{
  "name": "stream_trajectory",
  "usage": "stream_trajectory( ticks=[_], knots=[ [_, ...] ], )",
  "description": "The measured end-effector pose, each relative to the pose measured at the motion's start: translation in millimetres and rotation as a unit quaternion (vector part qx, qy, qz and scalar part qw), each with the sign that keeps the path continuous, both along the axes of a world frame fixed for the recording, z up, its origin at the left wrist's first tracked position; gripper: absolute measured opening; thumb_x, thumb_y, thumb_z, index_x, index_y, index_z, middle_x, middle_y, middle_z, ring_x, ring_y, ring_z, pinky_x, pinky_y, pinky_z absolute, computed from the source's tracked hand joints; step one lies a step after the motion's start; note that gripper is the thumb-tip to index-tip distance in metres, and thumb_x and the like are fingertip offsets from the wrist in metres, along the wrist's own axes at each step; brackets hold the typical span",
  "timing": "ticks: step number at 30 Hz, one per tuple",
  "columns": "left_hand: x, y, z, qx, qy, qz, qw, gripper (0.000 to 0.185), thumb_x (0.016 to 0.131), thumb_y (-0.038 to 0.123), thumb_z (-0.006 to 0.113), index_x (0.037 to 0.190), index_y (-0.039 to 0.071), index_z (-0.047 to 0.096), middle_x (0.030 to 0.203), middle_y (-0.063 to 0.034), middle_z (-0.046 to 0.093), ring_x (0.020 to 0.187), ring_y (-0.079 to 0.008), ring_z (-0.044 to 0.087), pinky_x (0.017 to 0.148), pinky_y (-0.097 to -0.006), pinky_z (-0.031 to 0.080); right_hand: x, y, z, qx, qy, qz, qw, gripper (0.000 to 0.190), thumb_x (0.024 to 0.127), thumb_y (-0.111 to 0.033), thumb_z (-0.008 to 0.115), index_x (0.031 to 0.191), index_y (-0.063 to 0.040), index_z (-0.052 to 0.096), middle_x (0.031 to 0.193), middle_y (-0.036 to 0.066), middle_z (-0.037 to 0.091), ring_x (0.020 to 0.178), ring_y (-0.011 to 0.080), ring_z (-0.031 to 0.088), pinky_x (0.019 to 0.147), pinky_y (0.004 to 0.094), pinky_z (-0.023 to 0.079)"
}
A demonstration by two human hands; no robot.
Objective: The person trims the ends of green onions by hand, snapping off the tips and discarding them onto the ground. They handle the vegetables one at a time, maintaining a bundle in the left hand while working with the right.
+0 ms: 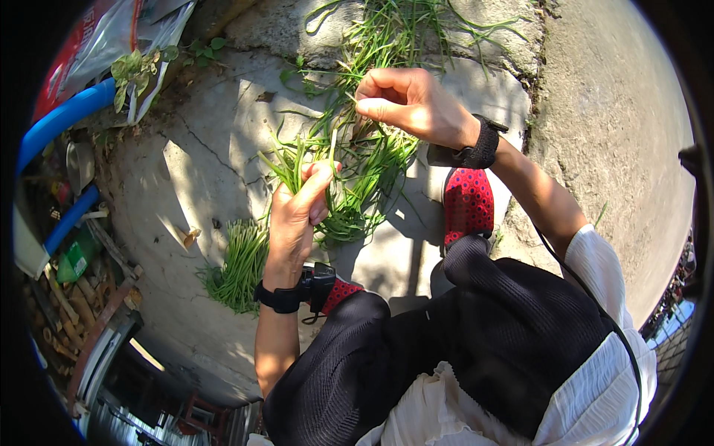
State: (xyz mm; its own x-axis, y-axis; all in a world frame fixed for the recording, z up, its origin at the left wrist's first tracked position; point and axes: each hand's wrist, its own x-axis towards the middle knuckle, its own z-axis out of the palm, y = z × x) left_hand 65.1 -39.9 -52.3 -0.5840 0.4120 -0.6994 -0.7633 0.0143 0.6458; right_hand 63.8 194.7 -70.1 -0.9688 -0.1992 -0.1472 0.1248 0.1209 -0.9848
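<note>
In my left hand (301, 203) is a small bunch of garlic chives (290, 167), cut ends pointing up and away from me. One pale stalk (333, 146) stands apart between the thumb and forefinger. My right hand (399, 106) is raised farther up and to the right, thumb and forefinger pinched together, with a thin pale strand (351, 97) at the tips. Below the hands a loose heap of chives (365, 200) lies on the concrete, and more tangled blades (390, 33) spread beyond it. A neater pile of chives (239, 265) rests left of my left wrist.
Red-patterned shoes (469, 200) stand close to the heap. At left are a blue hose (67, 125), a plastic bag (106, 44), a green bottle (72, 262) and cut sticks (67, 318). A crack (532, 100) edges the concrete at right. A dark cable (627, 357) runs along my right side.
</note>
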Motion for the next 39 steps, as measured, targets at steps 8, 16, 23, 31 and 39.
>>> stream_trajectory(
  ticks=[8, 16, 23, 31, 39],
  knots=[
    [5, 7, 0, -0.067, 0.058, -0.021, 0.996, 0.013, 0.087, 0.016, 0.064, 0.087, 0.004, 0.068, 0.060, 0.0100, 0.048, 0.047, 0.0015, 0.035, 0.043, -0.0169, 0.025, 13, -24, 1, -0.026, -0.051, -0.132, 0.990, 0.022, 0.085, -0.018, 0.065, 0.095, 0.002, 0.062, 0.074, 0.002, 0.062, 0.069, 0.0063, 0.055, 0.062, 0.0220, 0.046],
    [14, 15, -4, -0.149, 0.115, 0.002, 0.982, 0.010, 0.081, 0.013, 0.070, 0.088, 0.006, 0.068, 0.070, 0.0069, 0.056, 0.060, -0.0014, 0.047, 0.054, -0.0171, 0.036, 33, -51, -13, -0.190, -0.124, -0.123, 0.966, 0.011, 0.086, -0.008, 0.061, 0.079, 0.000, 0.058, 0.067, -0.002, 0.054, 0.062, 0.0042, 0.048, 0.055, 0.0209, 0.041],
    [15, 14, -3, -0.148, 0.133, 0.005, 0.980, 0.010, 0.081, 0.012, 0.070, 0.088, 0.005, 0.066, 0.073, 0.0051, 0.059, 0.061, -0.0025, 0.049, 0.056, -0.0182, 0.039, 35, -51, -13, -0.187, -0.124, -0.122, 0.967, 0.009, 0.085, -0.007, 0.059, 0.080, 0.000, 0.059, 0.066, -0.003, 0.052, 0.060, 0.0036, 0.045, 0.053, 0.0209, 0.038],
    [15, 16, -4, -0.130, 0.142, 0.015, 0.981, 0.011, 0.082, 0.010, 0.069, 0.091, 0.004, 0.067, 0.072, 0.0052, 0.059, 0.059, -0.0019, 0.049, 0.053, -0.0178, 0.038, 32, -51, -17, -0.175, -0.115, -0.111, 0.972, 0.011, 0.087, -0.006, 0.059, 0.077, 0.000, 0.057, 0.066, -0.003, 0.053, 0.062, 0.0034, 0.048, 0.053, 0.0208, 0.039],
    [10, 11, 0, -0.027, 0.056, -0.029, 0.998, 0.016, 0.088, 0.018, 0.061, 0.091, 0.004, 0.068, 0.060, 0.0082, 0.050, 0.045, 0.0009, 0.033, 0.043, -0.0169, 0.025, 30, -50, -18, -0.290, -0.125, -0.084, 0.945, 0.010, 0.091, -0.006, 0.053, 0.083, -0.001, 0.055, 0.066, -0.001, 0.054, 0.058, 0.0058, 0.053, 0.050, 0.0204, 0.038]
  ],
)
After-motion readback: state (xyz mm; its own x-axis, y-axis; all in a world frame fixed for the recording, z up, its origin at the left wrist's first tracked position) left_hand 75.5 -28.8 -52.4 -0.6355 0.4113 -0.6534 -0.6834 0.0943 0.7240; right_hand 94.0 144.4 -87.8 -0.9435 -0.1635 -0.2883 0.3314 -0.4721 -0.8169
